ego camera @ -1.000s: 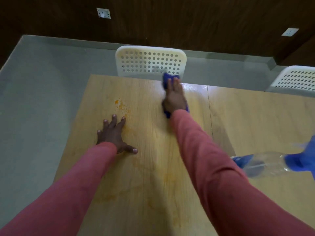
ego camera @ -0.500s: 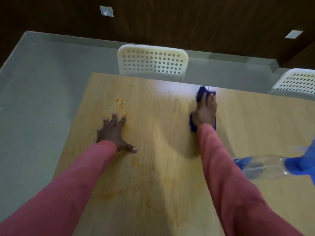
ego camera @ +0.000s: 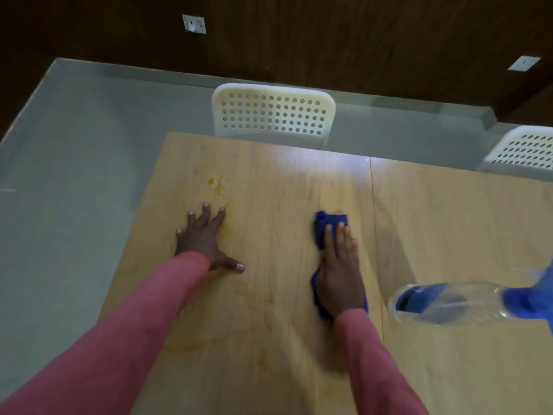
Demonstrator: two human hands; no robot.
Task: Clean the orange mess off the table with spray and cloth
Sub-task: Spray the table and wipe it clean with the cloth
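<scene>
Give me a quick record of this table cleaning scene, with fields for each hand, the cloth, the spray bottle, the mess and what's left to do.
left hand: flat on the table, fingers spread, holding nothing
right hand: pressing the blue cloth onto the table
spray bottle: lying on its side, right of the cloth, untouched
orange mess: blob just beyond the left fingertips; fainter smears nearer the person
remaining: orange blob and smears not yet wiped
background: two white perforated chairs at the far edge

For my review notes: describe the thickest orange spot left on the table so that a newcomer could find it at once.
Start at the wooden table, on the half nearer the white perforated chair. Just beyond the fingertips of the left hand, pressed flat, lies the orange spot. It is small, bright and crusty; the other stains are faint smears.
</scene>
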